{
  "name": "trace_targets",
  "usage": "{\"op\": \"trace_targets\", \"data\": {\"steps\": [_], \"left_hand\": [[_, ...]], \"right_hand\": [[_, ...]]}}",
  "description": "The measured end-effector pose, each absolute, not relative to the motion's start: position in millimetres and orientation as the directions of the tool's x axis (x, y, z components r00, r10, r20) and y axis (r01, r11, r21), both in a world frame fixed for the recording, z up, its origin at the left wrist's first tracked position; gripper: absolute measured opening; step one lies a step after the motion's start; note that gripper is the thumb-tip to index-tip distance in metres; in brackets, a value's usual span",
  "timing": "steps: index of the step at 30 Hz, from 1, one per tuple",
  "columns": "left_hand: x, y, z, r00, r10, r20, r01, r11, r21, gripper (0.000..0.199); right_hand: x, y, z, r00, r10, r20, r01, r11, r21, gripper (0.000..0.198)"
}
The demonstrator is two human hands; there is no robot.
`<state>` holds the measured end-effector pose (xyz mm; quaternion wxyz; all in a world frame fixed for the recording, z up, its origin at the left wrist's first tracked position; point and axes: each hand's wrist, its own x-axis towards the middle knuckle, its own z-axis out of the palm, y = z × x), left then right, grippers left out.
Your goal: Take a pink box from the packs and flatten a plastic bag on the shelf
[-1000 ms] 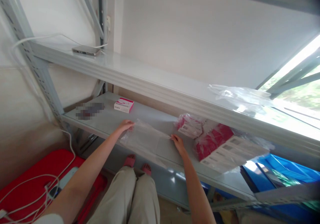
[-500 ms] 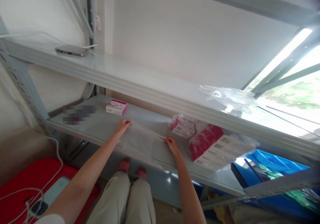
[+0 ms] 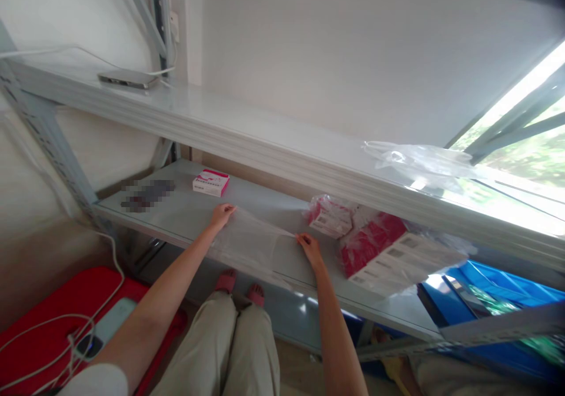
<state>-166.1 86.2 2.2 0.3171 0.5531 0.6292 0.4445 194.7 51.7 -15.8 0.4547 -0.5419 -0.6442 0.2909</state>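
A clear plastic bag (image 3: 247, 243) is stretched flat between my two hands, over the front part of the lower shelf (image 3: 185, 216). My left hand (image 3: 222, 214) pinches its upper left corner. At the upper right corner my right hand (image 3: 309, 248) is closed on the bag. Behind my left hand lies a white and pink box (image 3: 210, 182), apart from my fingers. To the right of my right hand sit a small plastic-wrapped pack of pink and white boxes (image 3: 329, 216) and a larger wrapped stack of such boxes (image 3: 388, 255).
Crumpled clear plastic (image 3: 419, 157) and a flat grey device (image 3: 128, 79) lie on the upper shelf (image 3: 247, 119), which overhangs the lower one. Blue bins (image 3: 507, 287) stand at right. A red stool (image 3: 75, 302) with a pale device and white cables is at lower left.
The camera view has shifted slightly, so the shelves and boxes appear moved. Both hands keep hold of the plastic bag, which stays stretched between them.
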Motion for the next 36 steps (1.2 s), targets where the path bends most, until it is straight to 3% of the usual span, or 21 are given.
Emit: {"op": "trace_targets", "data": {"steps": [16,23,28,32,36], "left_hand": [[-164,78,12,-0.212,0.976,0.045,0.403,0.045,0.914,0.024],[-181,54,14,-0.154,0.987,0.052,0.313,-0.001,0.95,0.048],[-205,-18,14,-0.325,0.922,0.211,0.535,-0.005,0.845,0.037],[-204,-87,3,-0.306,0.952,0.001,0.644,0.206,0.737,0.043],[-189,-118,-12,-0.193,0.974,-0.116,0.543,0.204,0.815,0.044]], "right_hand": [[202,55,-20,0.129,0.964,0.232,0.419,0.159,-0.894,0.054],[202,54,-21,0.115,0.962,0.248,0.394,0.185,-0.9,0.054],[203,57,-25,0.112,0.964,0.241,0.402,0.177,-0.898,0.054],[204,58,-27,0.1,0.969,0.224,0.418,0.163,-0.894,0.054],[206,59,-29,0.084,0.971,0.222,0.444,0.163,-0.881,0.053]]}}
